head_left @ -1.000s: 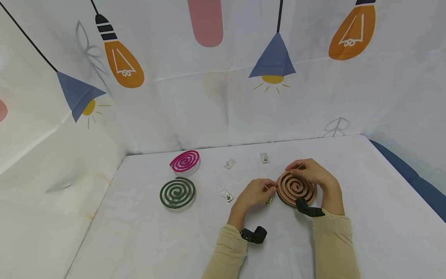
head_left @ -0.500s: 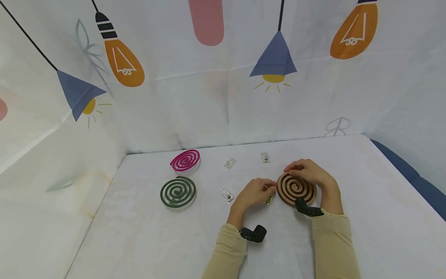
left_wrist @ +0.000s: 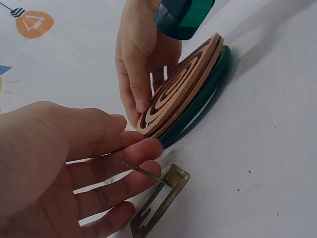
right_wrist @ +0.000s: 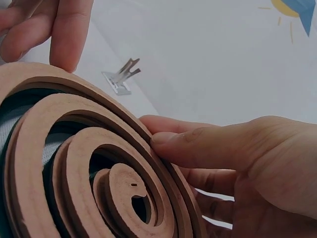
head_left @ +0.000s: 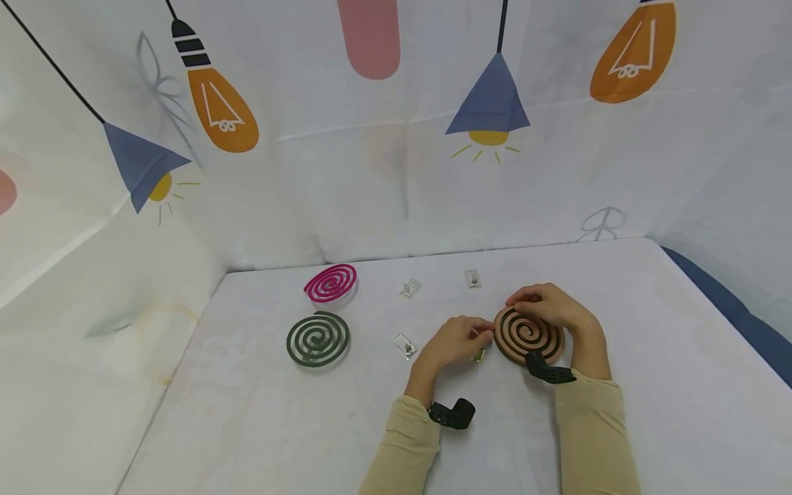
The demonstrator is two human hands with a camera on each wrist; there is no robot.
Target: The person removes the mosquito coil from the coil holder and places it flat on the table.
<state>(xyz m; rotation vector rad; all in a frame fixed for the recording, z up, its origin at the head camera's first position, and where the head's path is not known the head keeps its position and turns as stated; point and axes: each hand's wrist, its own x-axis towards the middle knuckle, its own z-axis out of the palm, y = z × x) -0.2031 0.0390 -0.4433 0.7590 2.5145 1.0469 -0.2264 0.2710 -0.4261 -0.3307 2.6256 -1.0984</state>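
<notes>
On the right half of the table, a brown mosquito coil point(head_left: 526, 333) lies on a dark green mosquito coil point(left_wrist: 218, 74), whose edge shows beneath it in the left wrist view. My right hand point(head_left: 551, 306) pinches the far rim of the stack between thumb and fingers. My left hand point(head_left: 454, 344) touches the stack's left edge with a fingertip, its other fingers loosely bent. Below those fingers is a brass-coloured metal coil stand point(left_wrist: 176, 178) with a raised prong; whether the fingers touch it, I cannot tell.
Left of the hands lie a green coil point(head_left: 317, 339) and, behind it, a pink coil point(head_left: 331, 283). Between coils and hands is a metal stand point(head_left: 405, 346); two more stands, one left point(head_left: 411, 287) and one right point(head_left: 473, 278), lie farther back. A printed cloth wall borders the table.
The brown coil has shifted slightly over the green one, so dark bands now show more evenly between its turns. Both hands stay at nearly the same places.
</notes>
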